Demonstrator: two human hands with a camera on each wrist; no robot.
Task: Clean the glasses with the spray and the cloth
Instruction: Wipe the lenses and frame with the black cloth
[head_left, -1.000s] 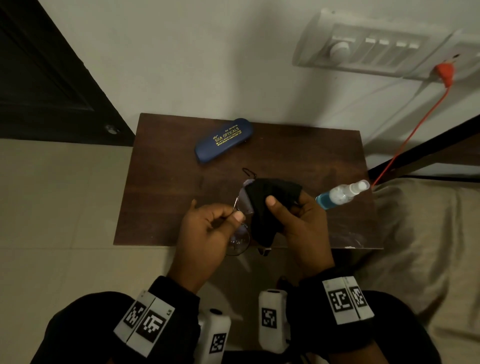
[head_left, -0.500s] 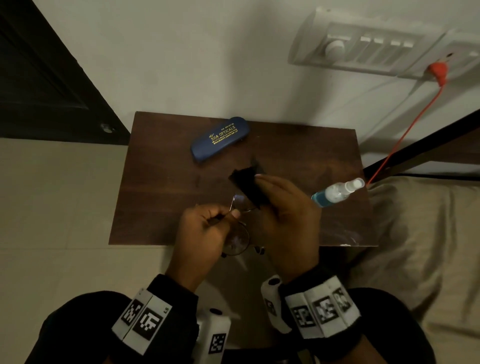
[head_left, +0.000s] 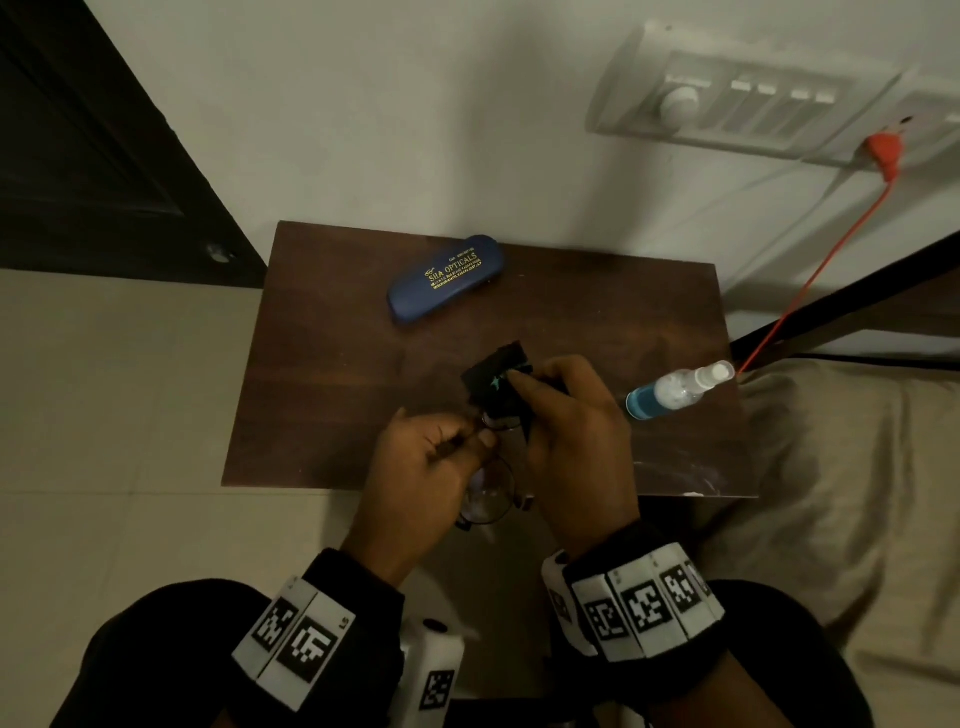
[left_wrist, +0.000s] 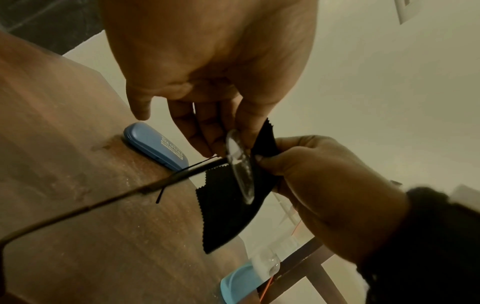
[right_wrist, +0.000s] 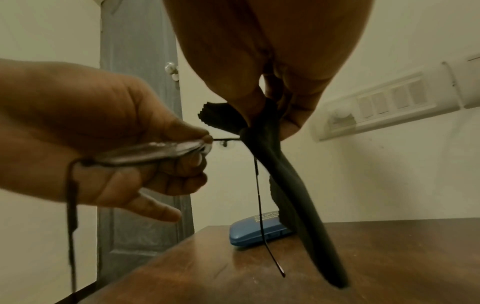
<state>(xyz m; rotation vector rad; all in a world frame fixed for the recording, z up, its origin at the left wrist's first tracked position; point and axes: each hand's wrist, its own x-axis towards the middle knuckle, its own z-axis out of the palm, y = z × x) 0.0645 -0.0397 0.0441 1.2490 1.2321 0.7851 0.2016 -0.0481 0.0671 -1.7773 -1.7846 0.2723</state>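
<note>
Cloth (head_left: 496, 384) now higher; case (head_left: 445, 278) "SHA OPTICALS"

Dim, warm-tinted room light throughout; head view dark and murky, with soft shadows on the wall (head_left: 467, 130) behind the tabletop (head_left: 322, 395). Wrist views brighter, hazy, strongly bowed at the edges. Faint sheen on the tabletop's near right corner.

far lens (head_left: 501, 415): under cloth (head_left: 496, 382) | case print (head_left: 453, 270): partly unreadable
</note>
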